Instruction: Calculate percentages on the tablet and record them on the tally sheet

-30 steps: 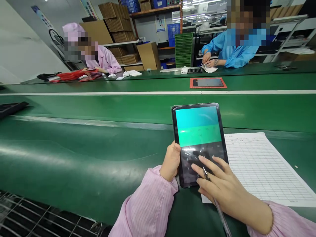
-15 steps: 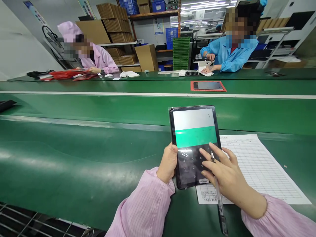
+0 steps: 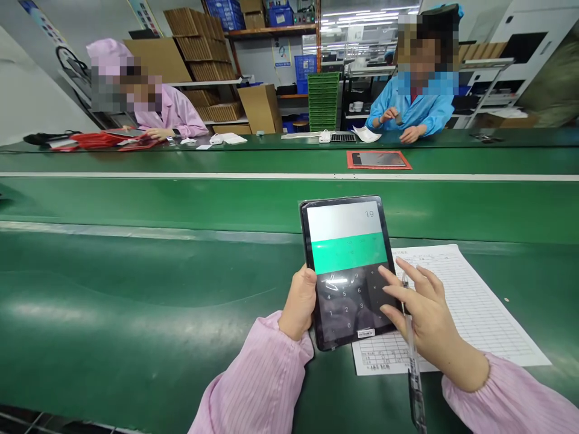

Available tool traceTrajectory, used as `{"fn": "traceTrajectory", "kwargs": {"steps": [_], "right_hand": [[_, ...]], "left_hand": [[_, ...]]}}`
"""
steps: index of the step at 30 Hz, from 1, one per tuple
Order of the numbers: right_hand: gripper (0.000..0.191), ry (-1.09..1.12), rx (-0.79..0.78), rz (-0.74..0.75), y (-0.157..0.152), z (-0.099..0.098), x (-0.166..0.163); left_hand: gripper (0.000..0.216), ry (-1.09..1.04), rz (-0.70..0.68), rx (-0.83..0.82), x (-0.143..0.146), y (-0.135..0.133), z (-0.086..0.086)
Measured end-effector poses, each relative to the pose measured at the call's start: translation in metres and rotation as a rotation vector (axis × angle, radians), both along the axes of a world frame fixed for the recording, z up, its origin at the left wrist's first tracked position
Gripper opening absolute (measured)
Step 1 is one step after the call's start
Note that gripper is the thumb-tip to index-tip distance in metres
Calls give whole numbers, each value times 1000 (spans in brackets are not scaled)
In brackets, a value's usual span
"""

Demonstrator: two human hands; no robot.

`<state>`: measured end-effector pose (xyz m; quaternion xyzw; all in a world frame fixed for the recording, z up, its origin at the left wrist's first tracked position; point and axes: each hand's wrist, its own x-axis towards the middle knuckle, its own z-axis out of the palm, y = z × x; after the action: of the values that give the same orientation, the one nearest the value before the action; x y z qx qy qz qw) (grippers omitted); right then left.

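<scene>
One tablet (image 3: 347,274), pinched by the left fingers (image 3: 299,301), sits partly under right fingers (image 3: 394,292) spread around a pen (image 3: 412,354).

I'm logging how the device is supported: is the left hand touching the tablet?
Touching. The head view shows the left hand gripping the tablet at its left edge, the thumb overlapping the front border with no gap.

Factory workshop, long green workbench (image 3: 136,289), stacked cardboard (image 3: 199,39), blue crates (image 3: 306,73)
</scene>
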<state>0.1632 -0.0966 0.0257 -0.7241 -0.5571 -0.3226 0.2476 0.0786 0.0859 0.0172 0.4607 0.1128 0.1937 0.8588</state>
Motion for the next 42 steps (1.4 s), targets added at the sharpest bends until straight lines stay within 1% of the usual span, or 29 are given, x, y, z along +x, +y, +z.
{"fn": "traceTrajectory", "kwargs": {"steps": [2, 4, 6, 9, 14, 20, 22, 24, 28, 30, 32, 34, 38, 42], "right_hand": [[6, 38, 70, 3, -3, 1, 3], [9, 116, 141, -5, -7, 1, 7], [12, 215, 216, -22, -11, 1, 10], [11, 346, 312, -33, -15, 0, 11], [10, 456, 372, -24, -16, 1, 11], [10, 456, 383, -16, -17, 2, 11], [10, 418, 348, -25, -18, 3, 8], [11, 333, 265, -15, -16, 4, 3], [7, 149, 5, 125, -6, 4, -14], [12, 91, -116, 195, -1, 5, -25], [15, 46, -191, 244, 3, 5, -35], [16, 12, -229, 272, 5, 4, -40], [17, 1, -261, 258, 5, 2, -39], [15, 2, -234, 260, 11, 5, -36]], "left_hand": [[67, 8, 12, 4, -1, 0, 0], [67, 39, 19, 19, -2, 0, -1], [71, 73, 4, 37, -2, 0, -1], [79, 92, -22, 35, -2, 1, -1], [76, 90, -7, 28, -1, 2, -2], [76, 99, -9, 30, -1, 2, -1], [76, 105, -5, 2, -2, 1, -1], [77, 96, -15, -32, -3, -1, -1], [73, 57, 6, -14, -1, -2, -2], [71, 33, 28, 2, 0, -2, -2], [70, 2, 26, 8, 0, -2, -3], [70, -9, 15, 16, 0, -1, -3], [71, 11, 7, 38, 0, 0, -4], [72, 18, -25, 73, -1, 1, -4]]}}
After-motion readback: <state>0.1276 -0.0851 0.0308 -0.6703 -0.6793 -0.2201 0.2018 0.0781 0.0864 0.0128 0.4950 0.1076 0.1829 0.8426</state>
